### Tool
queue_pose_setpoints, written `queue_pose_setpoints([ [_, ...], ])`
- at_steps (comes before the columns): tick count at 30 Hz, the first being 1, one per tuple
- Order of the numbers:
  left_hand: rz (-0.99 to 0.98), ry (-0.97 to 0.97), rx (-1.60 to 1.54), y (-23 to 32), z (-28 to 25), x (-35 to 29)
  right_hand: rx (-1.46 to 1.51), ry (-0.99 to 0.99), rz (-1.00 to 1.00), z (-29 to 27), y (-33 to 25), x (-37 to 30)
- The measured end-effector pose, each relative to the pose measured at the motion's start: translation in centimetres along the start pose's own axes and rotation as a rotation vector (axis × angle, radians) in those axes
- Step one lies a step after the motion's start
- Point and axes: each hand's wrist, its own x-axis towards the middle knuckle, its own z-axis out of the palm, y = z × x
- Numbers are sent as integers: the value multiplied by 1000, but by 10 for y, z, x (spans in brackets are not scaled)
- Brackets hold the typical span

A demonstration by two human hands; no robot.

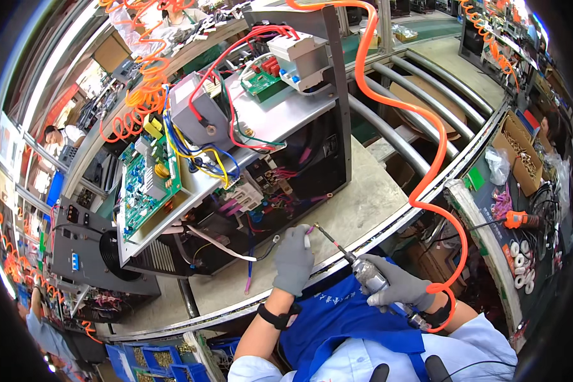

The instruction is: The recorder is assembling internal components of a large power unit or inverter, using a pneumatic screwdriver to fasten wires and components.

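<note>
My right hand (398, 283), in a grey glove, grips a silver air screwdriver (368, 274) joined to an orange coiled hose (440, 146). Its long bit points up and left, and a small brass-coloured piece shows at the tip. Right beside that tip, my gloved left hand (294, 260) is closed in a pinch; a bit of purple shows at its fingertips, too small to name. Beyond the hands stands an open electrical machine (286, 127) with a metal shelf, a green circuit board (149, 181) and coloured wires. A white cable (219, 245) with a ring terminal ends near my left hand.
The machine rests on a worn bench top (375, 184), with metal rollers (401, 140) to its right. Another dark machine housing (83, 254) is at left. Blue bins (159, 360) of small hardware sit at lower left. At right are a cardboard box (519, 153) and white rings (522, 264).
</note>
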Motion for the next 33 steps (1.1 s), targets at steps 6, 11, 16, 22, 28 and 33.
queue_pose_setpoints([
  [6,16,-152,31,8,12,22,-14,89,94,-8,-5,-2],
  [11,141,-298,192,8,24,66,77,154,-39,-13,4,18],
  [16,176,-445,424,8,47,90,241,169,-113,-15,13,40],
  [22,228,-299,458,-9,69,96,238,172,-81,-19,14,47],
  [28,71,-429,345,-12,75,101,265,200,-61,-15,12,49],
  [33,49,-111,220,-10,53,91,182,173,-106,0,0,41],
])
